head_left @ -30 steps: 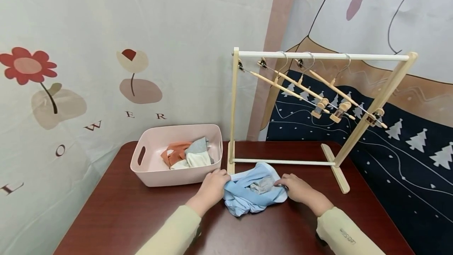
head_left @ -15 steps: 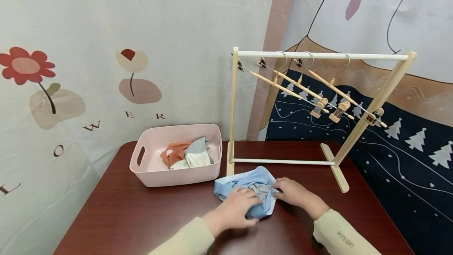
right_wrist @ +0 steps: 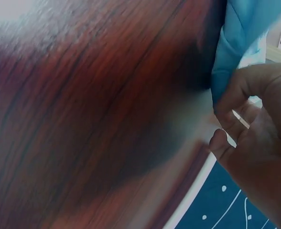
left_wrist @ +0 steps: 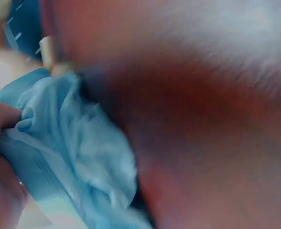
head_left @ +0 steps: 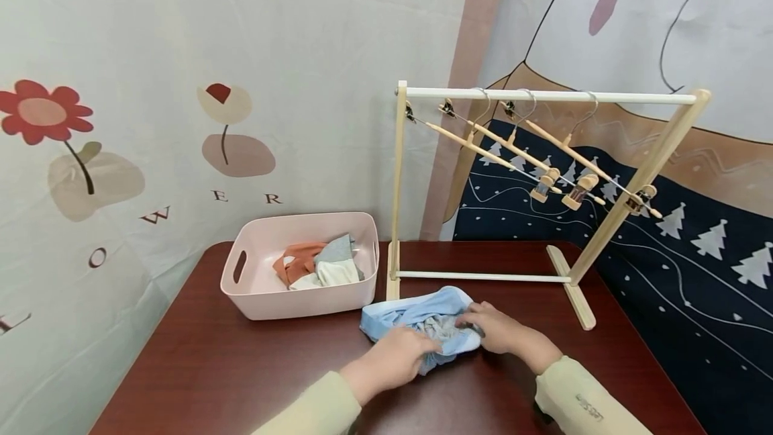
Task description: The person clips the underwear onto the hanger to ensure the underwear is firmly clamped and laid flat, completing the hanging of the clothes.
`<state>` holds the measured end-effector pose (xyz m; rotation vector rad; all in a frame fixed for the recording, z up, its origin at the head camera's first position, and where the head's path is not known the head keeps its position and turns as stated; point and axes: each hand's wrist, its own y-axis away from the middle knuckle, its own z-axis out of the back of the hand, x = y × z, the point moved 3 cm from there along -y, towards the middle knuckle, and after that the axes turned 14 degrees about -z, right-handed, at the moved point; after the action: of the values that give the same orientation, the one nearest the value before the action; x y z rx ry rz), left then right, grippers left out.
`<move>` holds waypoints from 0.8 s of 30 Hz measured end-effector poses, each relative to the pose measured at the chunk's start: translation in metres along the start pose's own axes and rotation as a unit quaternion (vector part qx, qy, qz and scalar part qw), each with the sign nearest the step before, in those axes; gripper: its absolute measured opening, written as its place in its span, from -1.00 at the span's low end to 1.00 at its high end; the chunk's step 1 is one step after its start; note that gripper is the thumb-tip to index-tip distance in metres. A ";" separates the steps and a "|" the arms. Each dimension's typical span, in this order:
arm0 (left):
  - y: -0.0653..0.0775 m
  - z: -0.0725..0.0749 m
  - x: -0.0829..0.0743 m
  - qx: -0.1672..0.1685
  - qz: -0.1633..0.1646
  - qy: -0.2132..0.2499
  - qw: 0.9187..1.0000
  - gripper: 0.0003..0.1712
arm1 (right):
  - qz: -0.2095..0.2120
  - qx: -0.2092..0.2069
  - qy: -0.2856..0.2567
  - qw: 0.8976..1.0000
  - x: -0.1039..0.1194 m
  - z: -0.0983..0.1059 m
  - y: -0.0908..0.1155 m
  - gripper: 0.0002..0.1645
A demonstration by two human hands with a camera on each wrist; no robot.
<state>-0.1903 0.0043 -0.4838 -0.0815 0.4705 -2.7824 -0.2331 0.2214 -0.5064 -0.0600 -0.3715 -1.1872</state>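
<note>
A light blue garment (head_left: 398,312) with a white-edged band lies crumpled on the table, grey fabric showing inside its opening. My left hand (head_left: 395,356) pinches its near side; in the left wrist view, the fingers (left_wrist: 2,112) press into blue folds. At the garment's right edge, my right hand (head_left: 498,329) holds the cloth with bent fingers. The right wrist view shows the curled right hand (right_wrist: 260,119) against a blue edge (right_wrist: 221,81), with the thumb tip apart from the cloth. Some fingertips are hidden by the fabric.
A pink basket (head_left: 302,304) holding orange, grey and white cloths stands left of the garment. Behind it rises a wooden rack (head_left: 398,180) with three clip hangers (head_left: 513,146) on its top bar. Both stand on the dark red table (head_left: 241,368).
My left hand has come from the garment's far left edge to its near side. The garment has turned and shifted slightly left, and my right hand has moved a little further over its right edge.
</note>
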 end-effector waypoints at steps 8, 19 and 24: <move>0.021 0.043 0.037 -0.161 0.171 0.158 0.959 -0.78 | 0.024 -0.060 0.035 0.997 -0.007 0.010 0.005 -0.80; 0.057 0.076 0.070 -0.266 0.285 0.185 0.902 -0.72 | 0.005 -0.088 -0.035 0.995 -0.017 0.040 0.014 -0.81; 0.065 0.082 0.078 -0.258 0.302 0.152 0.905 -0.71 | 0.006 -0.101 -0.104 0.989 -0.021 0.054 0.020 -0.87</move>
<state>-0.2363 -0.1042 -0.4270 0.3303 1.0916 -2.0060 -0.2350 0.2604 -0.4596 -0.3643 -0.4312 -1.2069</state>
